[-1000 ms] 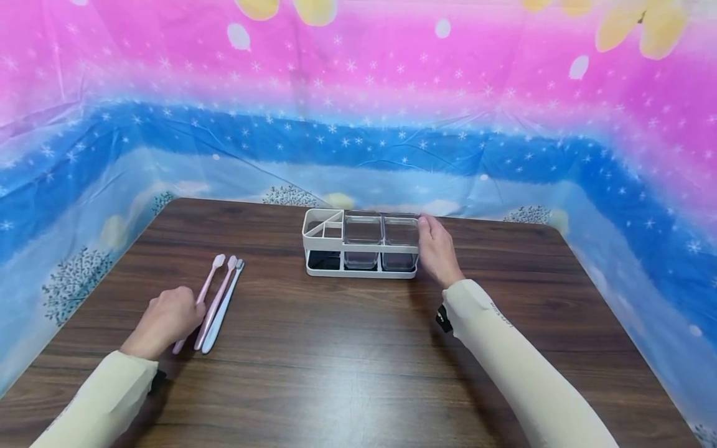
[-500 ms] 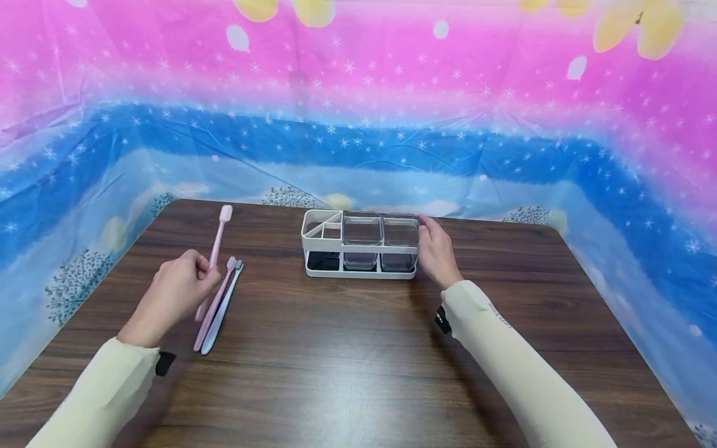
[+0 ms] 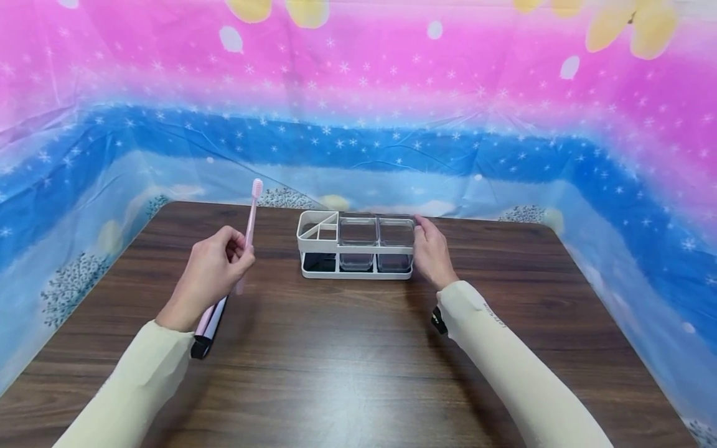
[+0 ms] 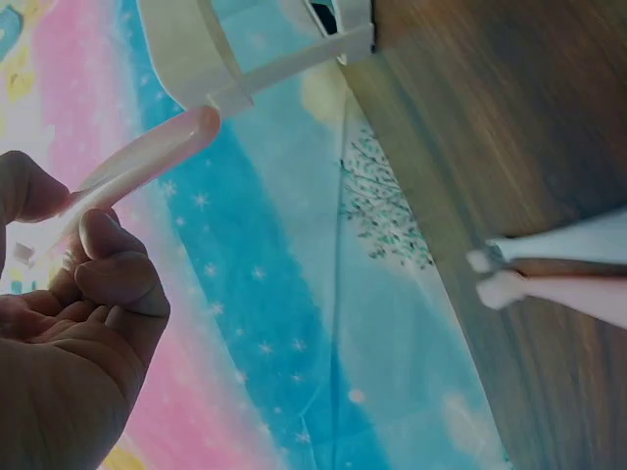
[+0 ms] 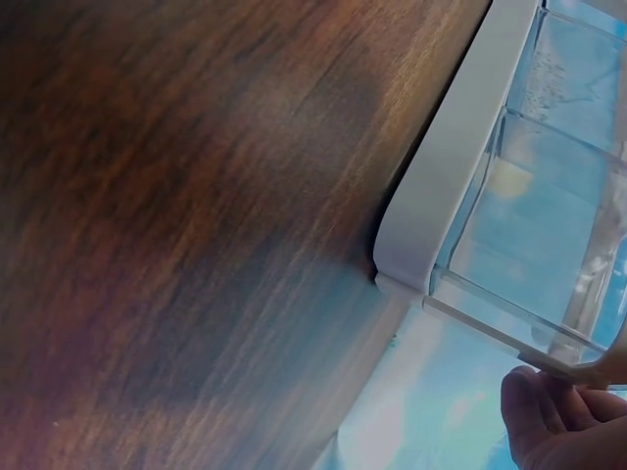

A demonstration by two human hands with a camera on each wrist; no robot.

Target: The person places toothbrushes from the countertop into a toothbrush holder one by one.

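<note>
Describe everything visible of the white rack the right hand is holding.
The white rack, seemingly plastic, stands upright toward the far edge of the table. An upper frame sits above a low, round-cornered base; slanted and straight dividers split the frame's left end into small openings, with a black surface below. Two clear, square-looking cups fill the other bays. The right hand grips its right end.

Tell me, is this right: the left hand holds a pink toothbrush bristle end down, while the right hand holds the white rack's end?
No: the bristle end is up, as the head view shows. The left hand holds the pink toothbrush, the right hand the end of the white rack.
</note>
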